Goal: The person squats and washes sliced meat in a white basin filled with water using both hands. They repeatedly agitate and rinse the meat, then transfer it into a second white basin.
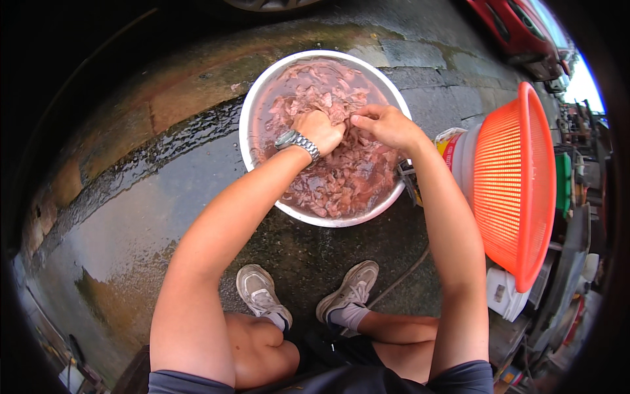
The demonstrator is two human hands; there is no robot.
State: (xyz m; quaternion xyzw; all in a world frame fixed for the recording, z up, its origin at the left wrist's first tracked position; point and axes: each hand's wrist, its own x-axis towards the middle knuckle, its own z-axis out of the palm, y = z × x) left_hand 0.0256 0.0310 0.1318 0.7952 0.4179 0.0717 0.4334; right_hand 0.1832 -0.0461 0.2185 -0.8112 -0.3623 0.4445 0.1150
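A wide, round metal basin (pixel 244 129) stands on the wet ground before me, filled with cloudy pinkish water. Many thin pieces of raw meat (pixel 339 187) lie in it, heaped above the surface in the middle. My left hand (pixel 321 132), with a metal-band wristwatch (pixel 298 143) on its wrist, is closed over a pale pink meat piece (pixel 337 112) at the heap. Close by on the right, my right hand (pixel 386 126) pinches at the edge of the meat between thumb and forefinger. Its other fingers are curled and partly hidden.
At the right, an orange plastic strainer basket (pixel 498 187) leans on its side beside a printed bucket (pixel 449 150). A white lidded container (pixel 507 295) sits below it. A thin hose (pixel 401 276) runs near my right shoe (pixel 350 290). A red car (pixel 521 34) stands at the upper right.
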